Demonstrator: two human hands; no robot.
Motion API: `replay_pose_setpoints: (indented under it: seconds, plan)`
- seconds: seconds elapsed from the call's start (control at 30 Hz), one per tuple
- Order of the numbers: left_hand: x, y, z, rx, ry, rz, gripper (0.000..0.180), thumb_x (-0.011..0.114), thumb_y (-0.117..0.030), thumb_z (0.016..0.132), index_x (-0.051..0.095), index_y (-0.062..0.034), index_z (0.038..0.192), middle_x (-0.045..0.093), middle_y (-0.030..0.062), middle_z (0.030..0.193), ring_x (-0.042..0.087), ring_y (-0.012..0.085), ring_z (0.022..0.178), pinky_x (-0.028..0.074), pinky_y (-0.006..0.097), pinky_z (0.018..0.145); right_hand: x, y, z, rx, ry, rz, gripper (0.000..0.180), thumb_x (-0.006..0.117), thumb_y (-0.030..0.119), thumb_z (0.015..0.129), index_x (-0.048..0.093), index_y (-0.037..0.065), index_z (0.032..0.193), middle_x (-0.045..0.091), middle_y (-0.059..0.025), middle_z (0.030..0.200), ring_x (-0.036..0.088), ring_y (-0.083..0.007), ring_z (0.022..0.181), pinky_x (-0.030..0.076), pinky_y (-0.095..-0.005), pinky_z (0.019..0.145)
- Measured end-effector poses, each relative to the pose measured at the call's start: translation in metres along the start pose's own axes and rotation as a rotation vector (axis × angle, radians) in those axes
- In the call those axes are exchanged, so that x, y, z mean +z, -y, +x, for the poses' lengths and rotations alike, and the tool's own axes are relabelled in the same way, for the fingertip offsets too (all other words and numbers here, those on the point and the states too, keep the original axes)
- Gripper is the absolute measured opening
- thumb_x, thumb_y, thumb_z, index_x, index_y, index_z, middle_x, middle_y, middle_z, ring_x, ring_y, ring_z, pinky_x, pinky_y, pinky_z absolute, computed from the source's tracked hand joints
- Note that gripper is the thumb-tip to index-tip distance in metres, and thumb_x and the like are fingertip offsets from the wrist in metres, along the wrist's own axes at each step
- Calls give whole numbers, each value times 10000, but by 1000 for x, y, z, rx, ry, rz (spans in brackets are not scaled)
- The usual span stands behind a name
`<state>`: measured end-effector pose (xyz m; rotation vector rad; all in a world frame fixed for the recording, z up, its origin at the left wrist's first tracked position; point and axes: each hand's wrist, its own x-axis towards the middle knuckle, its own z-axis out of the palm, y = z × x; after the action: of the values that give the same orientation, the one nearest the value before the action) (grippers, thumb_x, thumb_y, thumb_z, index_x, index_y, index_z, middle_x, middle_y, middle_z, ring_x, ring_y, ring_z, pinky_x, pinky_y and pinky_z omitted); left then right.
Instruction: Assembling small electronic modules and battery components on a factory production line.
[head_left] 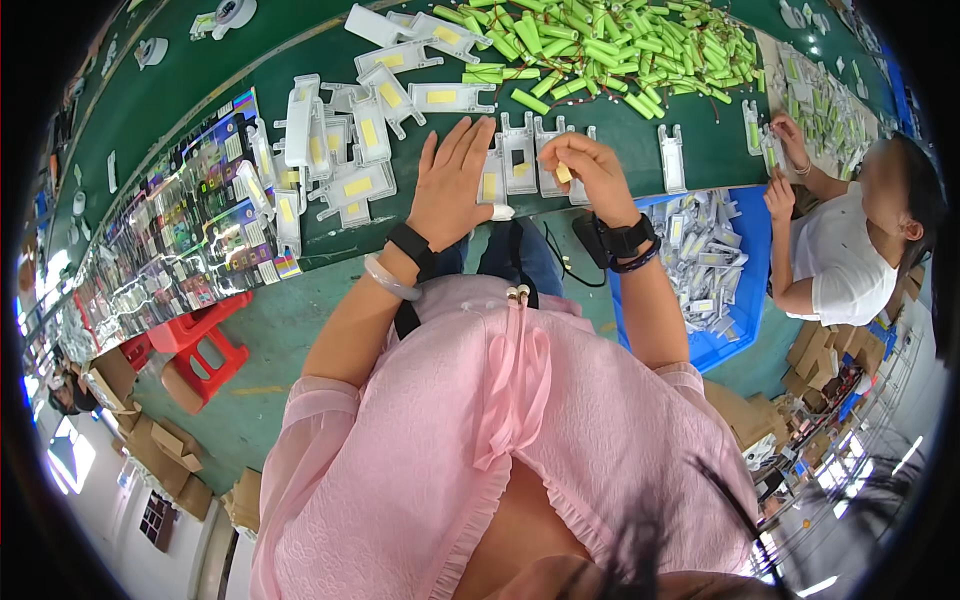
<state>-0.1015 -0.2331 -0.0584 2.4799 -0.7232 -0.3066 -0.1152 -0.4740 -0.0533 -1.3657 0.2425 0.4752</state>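
My left hand (455,185) lies with its fingers stretched out over the left end of a row of white plastic housings. Its thumb, with a white covering on the tip, is beside a housing with a yellow pad (489,187). My right hand (592,178) pinches a small yellow pad (563,173) between thumb and fingers, above the right part of the row. Between the hands, one white housing (517,128) shows a dark square and a bit of yellow. The right hand partly covers the housings under it.
Loose white housings with yellow pads (368,132) are heaped at left, beside glossy printed sheets (180,220). Green battery cells (610,50) with wires pile up at the back. A lone housing (671,160) lies right, above a blue bin (748,340) of housings. A co-worker (850,240) handles parts at far right.
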Motion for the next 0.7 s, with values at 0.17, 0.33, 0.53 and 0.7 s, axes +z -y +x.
replay_pose_setpoints:
  seconds: [0.17, 0.33, 0.53, 0.7]
  plan:
    - [-4, -2, -1, -4, 24, -27, 1127, 855, -248, 611, 246, -76, 1545, 398, 94, 1524, 315, 277, 1445, 195, 545, 1182, 16, -2, 7, -130, -12, -406, 155, 646, 212, 921, 687, 68, 960, 652, -48, 777, 595, -170, 676, 466, -306, 607]
    - [-2, -1, -5, 35, 42, 4, 1138, 855, -254, 601, 247, -83, 1547, 387, 73, 1541, 312, 268, 1449, 196, 543, 1184, 20, -15, 13, -396, -14, -958, 86, 666, 187, 895, 667, 109, 930, 628, -82, 757, 592, -198, 639, 461, -328, 601]
    - [4, 1, -9, 22, 25, -31, 1145, 854, -265, 599, 243, -101, 1553, 392, 75, 1536, 321, 270, 1444, 193, 544, 1183, 8, -16, 12, -24, 17, -212, 80, 619, 131, 902, 610, 55, 878, 594, -110, 686, 588, -222, 603, 455, -338, 569]
    - [4, -3, -6, 17, 32, -21, 1157, 857, -256, 605, 220, -90, 1557, 389, 69, 1538, 319, 294, 1437, 203, 553, 1179, 26, 1, 5, -285, -28, -649, 157, 623, 166, 890, 554, 38, 831, 579, -129, 663, 585, -273, 577, 461, -376, 553]
